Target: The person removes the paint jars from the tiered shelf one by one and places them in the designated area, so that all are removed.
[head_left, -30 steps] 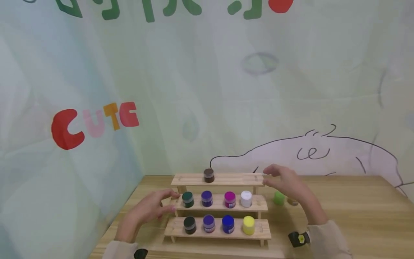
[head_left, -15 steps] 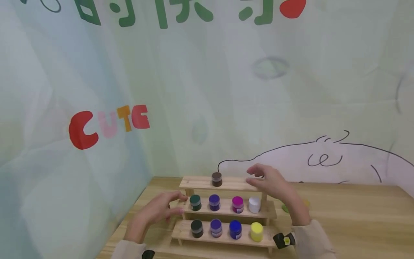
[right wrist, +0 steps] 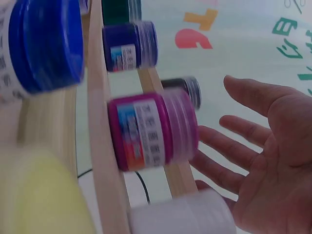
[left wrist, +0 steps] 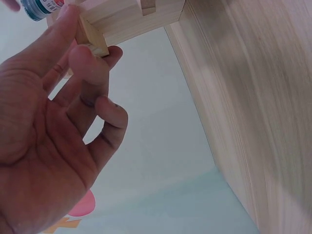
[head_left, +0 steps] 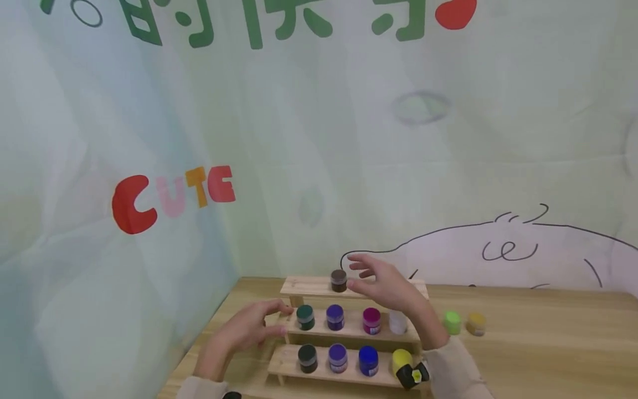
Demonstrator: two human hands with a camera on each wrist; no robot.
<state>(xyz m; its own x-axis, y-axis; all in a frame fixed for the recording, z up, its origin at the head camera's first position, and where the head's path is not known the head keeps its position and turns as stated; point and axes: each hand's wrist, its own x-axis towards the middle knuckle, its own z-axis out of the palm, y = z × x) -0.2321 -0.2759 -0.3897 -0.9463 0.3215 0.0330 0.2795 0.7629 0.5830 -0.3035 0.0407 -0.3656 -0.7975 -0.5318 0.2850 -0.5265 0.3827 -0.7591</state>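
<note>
"Where's the brown jar [head_left: 339, 281]?"

"Upright on the top shelf [head_left: 305, 286], just left of the right hand [head_left: 382, 282], the nearer one, its fingers spread and holding nothing. The left hand [head_left: 244, 330] pinches the middle shelf [head_left: 354, 325] by its end."

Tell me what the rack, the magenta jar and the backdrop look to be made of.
Rack: pale wood with a matte, seemingly unvarnished finish; grain streaks run along its boards.
Magenta jar: probably smooth, shiny plastic, as the ribbed lid side looks translucent; glass can't be ruled out.
Backdrop: matte printed sheet, perhaps fabric or thin vinyl, judging by its creases.
</note>
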